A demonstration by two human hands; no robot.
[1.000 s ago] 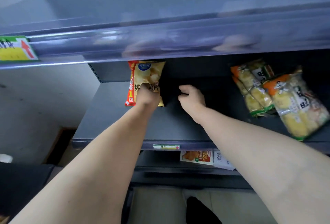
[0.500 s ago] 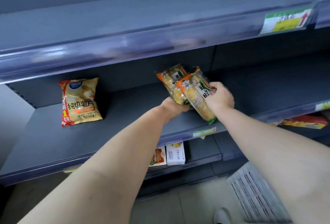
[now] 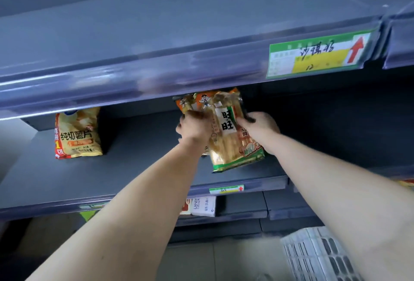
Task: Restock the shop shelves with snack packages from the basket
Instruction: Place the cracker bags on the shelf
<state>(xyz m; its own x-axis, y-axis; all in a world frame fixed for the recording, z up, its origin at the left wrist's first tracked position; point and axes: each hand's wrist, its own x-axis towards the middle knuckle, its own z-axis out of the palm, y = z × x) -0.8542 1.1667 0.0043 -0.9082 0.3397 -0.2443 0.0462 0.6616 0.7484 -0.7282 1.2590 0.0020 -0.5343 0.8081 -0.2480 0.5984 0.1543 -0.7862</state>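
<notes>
Half a second ago the two packs lay tilted near the front of the grey metal middle shelf (image 3: pixel 134 168). Now we see them stood more upright and deeper in, their tops tucked under the edge of the shelf above. The left hand (image 3: pixel 195 127) has come up onto their left side, its fingers curled round the edge. The right hand (image 3: pixel 259 127) still grips the right edge of the front clear rice-cracker pack with orange top and green base (image 3: pixel 233 137). That pack's bottom rests on the shelf, and the second orange-topped cracker pack (image 3: pixel 184 103) stands just behind it to the left, mostly hidden.

The yellow potato-chip bag with a red side strip (image 3: pixel 77 133) has not moved: it leans against the back wall, well apart to the left.

On the front pack we read 旺旺 on a white vertical label, beneath a cartoon boy. The chip bag reads 纯切薯片, with a "1" on its red strip. The green-and-yellow price label (image 3: pixel 318 56) on the upper shelf edge carries blue handwriting we cannot make out, a "12" and a red upward arrow. A smaller green price tag (image 3: pixel 226 189) on the middle shelf edge also shows a red arrow. Below, a white carton (image 3: pixel 203 206) reads "LANDY". The white slotted plastic basket (image 3: pixel 318 256) sits at lower right.
</notes>
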